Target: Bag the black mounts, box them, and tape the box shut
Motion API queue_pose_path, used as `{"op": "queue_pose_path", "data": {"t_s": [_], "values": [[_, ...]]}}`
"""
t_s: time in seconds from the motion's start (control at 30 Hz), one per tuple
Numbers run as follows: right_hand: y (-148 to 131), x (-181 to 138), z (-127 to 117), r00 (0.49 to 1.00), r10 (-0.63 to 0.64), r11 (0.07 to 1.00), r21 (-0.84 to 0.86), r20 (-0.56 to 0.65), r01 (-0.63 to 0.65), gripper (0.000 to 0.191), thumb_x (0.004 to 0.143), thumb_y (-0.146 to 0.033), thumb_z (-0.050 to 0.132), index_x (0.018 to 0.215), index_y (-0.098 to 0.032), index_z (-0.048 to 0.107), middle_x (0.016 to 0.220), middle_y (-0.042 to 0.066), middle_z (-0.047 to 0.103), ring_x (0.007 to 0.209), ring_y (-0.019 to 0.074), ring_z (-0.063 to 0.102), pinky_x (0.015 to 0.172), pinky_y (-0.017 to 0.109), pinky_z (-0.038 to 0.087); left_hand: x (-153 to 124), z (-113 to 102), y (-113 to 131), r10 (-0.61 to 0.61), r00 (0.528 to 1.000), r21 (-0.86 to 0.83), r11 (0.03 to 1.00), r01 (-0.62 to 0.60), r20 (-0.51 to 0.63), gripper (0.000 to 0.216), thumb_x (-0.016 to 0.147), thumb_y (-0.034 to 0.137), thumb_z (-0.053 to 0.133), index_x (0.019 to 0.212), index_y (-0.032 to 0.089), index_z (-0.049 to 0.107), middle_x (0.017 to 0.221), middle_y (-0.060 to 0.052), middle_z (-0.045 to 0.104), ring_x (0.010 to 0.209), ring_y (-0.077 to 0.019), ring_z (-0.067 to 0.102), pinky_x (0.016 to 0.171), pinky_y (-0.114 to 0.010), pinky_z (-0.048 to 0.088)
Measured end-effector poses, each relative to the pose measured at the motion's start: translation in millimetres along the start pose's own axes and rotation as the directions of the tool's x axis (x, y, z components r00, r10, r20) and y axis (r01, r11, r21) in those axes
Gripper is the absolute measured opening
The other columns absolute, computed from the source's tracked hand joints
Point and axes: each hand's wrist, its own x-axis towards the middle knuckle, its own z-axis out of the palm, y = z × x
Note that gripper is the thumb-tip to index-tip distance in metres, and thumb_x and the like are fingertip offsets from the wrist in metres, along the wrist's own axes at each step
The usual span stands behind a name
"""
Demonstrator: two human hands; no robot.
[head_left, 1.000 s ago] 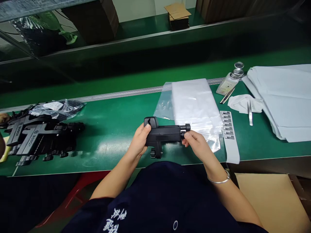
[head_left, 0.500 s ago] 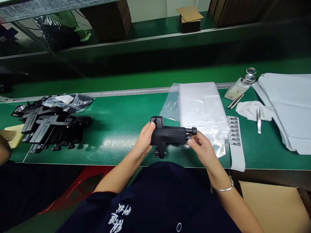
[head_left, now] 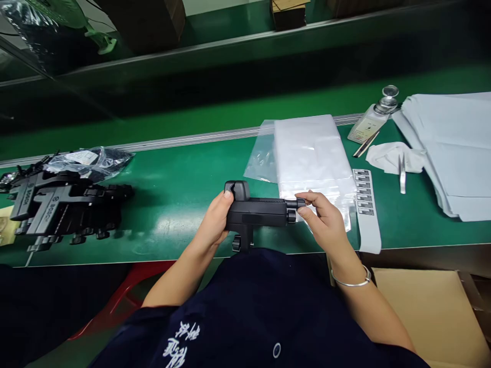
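Here, a seated person holds a black plastic clamp part (head_left: pixel 255 212) just above the near edge of a green workbench (head_left: pixel 180 189). The left hand (head_left: pixel 213 225) is wrapped around its left end; the right hand (head_left: pixel 324 220) pinches the small knob at its right end. Clear plastic bags (head_left: pixel 310 153) lie just behind, and a pile of similar black parts (head_left: pixel 61 209) sits well apart at left.

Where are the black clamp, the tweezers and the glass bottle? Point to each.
black clamp (head_left: pixel 256 213): head view, on the middle of its body, between the hands.
tweezers (head_left: pixel 401 174): head view, on the metal shaft.
glass bottle (head_left: pixel 368 126): head view, on its labelled side.
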Motion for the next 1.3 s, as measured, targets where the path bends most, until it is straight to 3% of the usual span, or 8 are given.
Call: {"op": "queue_pose_path", "data": {"t_s": [0.17, 0.27, 0.37, 0.47, 0.7, 0.87, 1.03, 1.3], "values": [[1, 0, 1, 0.999, 0.046, 0.997, 0.065, -0.013, -0.045, 0.026, 0.088, -0.040, 0.061, 0.109, -0.025, 0.066, 0.091, 0.002, 0.064, 0.090, 0.0196, 0.061, 0.081, 0.032, 0.049, 1, 0, -2, -0.015, 1.000, 0.021, 1.000, 0.015, -0.004, 0.061, 0.054, 0.070, 0.079, 0.078, 0.015, 0.067, 0.060, 0.002, 0.061, 0.052, -0.0113, 0.055, 0.049, -0.021, 0.044], [6, 2, 2, 0.993, 0.114, 0.984, 0.134, 0.022, -0.116, 0.035, 0.086, -0.045, 0.063, 0.115, -0.025, 0.063, 0.097, 0.003, 0.066, 0.092, 0.0203, 0.061, 0.080, 0.031, 0.049, 2, 1, -4, 0.042, 0.999, 0.015, 0.999, -0.042, 0.001, 0.061, 0.057, 0.070, 0.077, 0.083, 0.016, 0.067, 0.065, 0.001, 0.063, 0.059, -0.0134, 0.058, 0.054, -0.022, 0.046], [13, 3, 6, 0.972, 0.197, 0.969, 0.128, 0.131, -0.213, 0.032, 0.087, -0.051, 0.059, 0.092, -0.021, 0.068, 0.084, 0.004, 0.069, 0.081, 0.0206, 0.063, 0.073, 0.031, 0.049, 4, 5, -10, 0.158, 0.987, 0.024, 0.987, -0.158, -0.002, 0.057, 0.064, 0.068, 0.075, 0.088, 0.017, 0.067, 0.072, 0.001, 0.064, 0.066, -0.0141, 0.059, 0.060, -0.023, 0.047], [21, 4, 10, 0.966, 0.226, 0.959, 0.146, 0.125, -0.244, 0.035, 0.087, -0.051, 0.058, 0.073, -0.020, 0.066, 0.072, 0.003, 0.067, 0.073, 0.0198, 0.061, 0.069, 0.030, 0.047, 6, 10, -15, 0.228, 0.974, 0.036, 0.973, -0.228, 0.022, 0.055, 0.069, 0.066, 0.072, 0.094, 0.018, 0.067, 0.079, 0.000, 0.064, 0.073, -0.0148, 0.058, 0.067, -0.024, 0.046], [33, 8, 8, 0.977, 0.213, 0.962, 0.172, 0.009, -0.211, 0.026, 0.082, -0.047, 0.066, 0.078, -0.021, 0.070, 0.077, 0.002, 0.067, 0.077, 0.0212, 0.059, 0.071, 0.032, 0.045, 11, 17, -9, 0.121, 0.985, -0.039, 0.992, -0.117, 0.122, 0.054, 0.068, 0.064, 0.074, 0.091, 0.016, 0.066, 0.082, -0.001, 0.062, 0.075, -0.0141, 0.055, 0.068, -0.024, 0.043], [38, 9, 11, 0.983, 0.182, 0.945, 0.273, 0.011, -0.178, 0.026, 0.080, -0.044, 0.070, 0.096, -0.023, 0.071, 0.090, 0.004, 0.070, 0.086, 0.0224, 0.061, 0.077, 0.034, 0.048, 12, 15, -10, 0.087, 0.990, -0.098, 0.992, -0.076, 0.114, 0.052, 0.067, 0.061, 0.076, 0.089, 0.016, 0.064, 0.080, 0.000, 0.061, 0.074, -0.0135, 0.055, 0.068, -0.024, 0.043], [43, 11, 13, 0.973, 0.228, 0.935, 0.272, 0.030, -0.227, 0.025, 0.080, -0.045, 0.071, 0.092, -0.023, 0.071, 0.087, 0.004, 0.070, 0.082, 0.0211, 0.061, 0.076, 0.034, 0.049, 11, 14, -14, 0.109, 0.986, -0.108, 0.990, -0.096, 0.123, 0.052, 0.068, 0.062, 0.076, 0.090, 0.016, 0.063, 0.078, 0.001, 0.059, 0.071, -0.0127, 0.053, 0.066, -0.024, 0.041], [43, 10, 21, 0.981, 0.187, 0.902, 0.403, -0.046, -0.154, 0.028, 0.080, -0.040, 0.072, 0.104, -0.025, 0.068, 0.103, 0.004, 0.069, 0.098, 0.0222, 0.062, 0.090, 0.038, 0.047, 17, 17, -14, 0.058, 0.990, -0.172, 0.984, -0.035, 0.126, 0.055, 0.063, 0.063, 0.079, 0.088, 0.016, 0.063, 0.079, 0.000, 0.060, 0.072, -0.0129, 0.054, 0.067, -0.024, 0.042]]}}
